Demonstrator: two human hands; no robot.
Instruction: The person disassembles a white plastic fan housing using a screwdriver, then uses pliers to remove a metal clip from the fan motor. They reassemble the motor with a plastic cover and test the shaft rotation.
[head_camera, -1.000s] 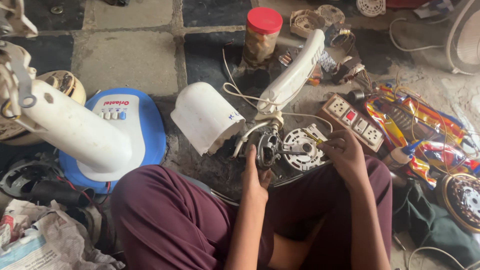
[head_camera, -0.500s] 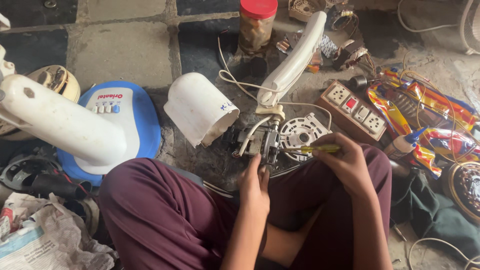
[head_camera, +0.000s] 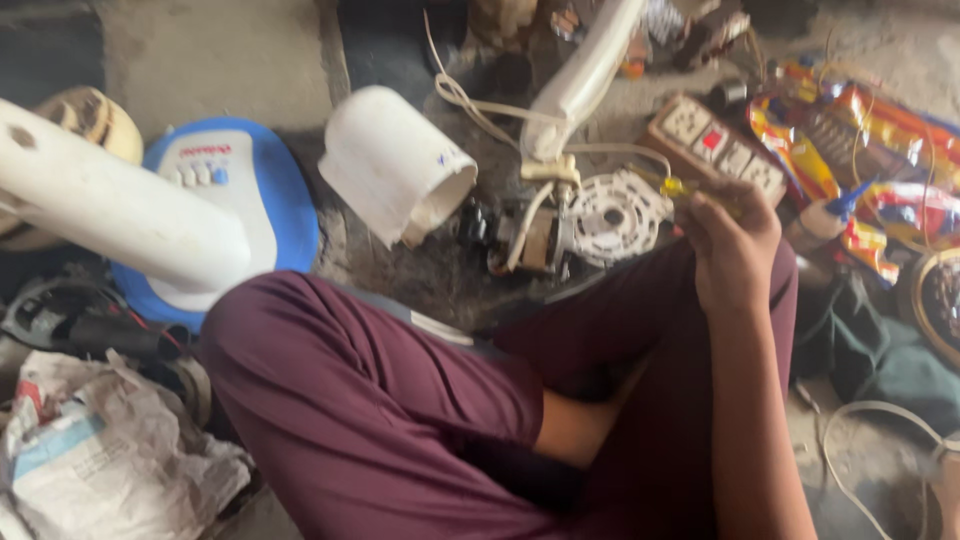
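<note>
Screwdriver (head_camera: 685, 188) with yellow handle lies almost level, its long axis running left to right, tip toward the fan motor (head_camera: 560, 228) on the floor. Right hand (head_camera: 733, 245) has fingers closed around the handle. White cover cup (head_camera: 395, 163) lies tipped just beside the motor, its mouth facing it, inside unclear. Left hand is hidden.

fan base (head_camera: 255, 190): blue-white, lying left
white cover (head_camera: 395, 160): tipping on its side
socket strip (head_camera: 715, 150): sitting behind
crumpled newspaper (head_camera: 100, 460): lying near-left
</note>
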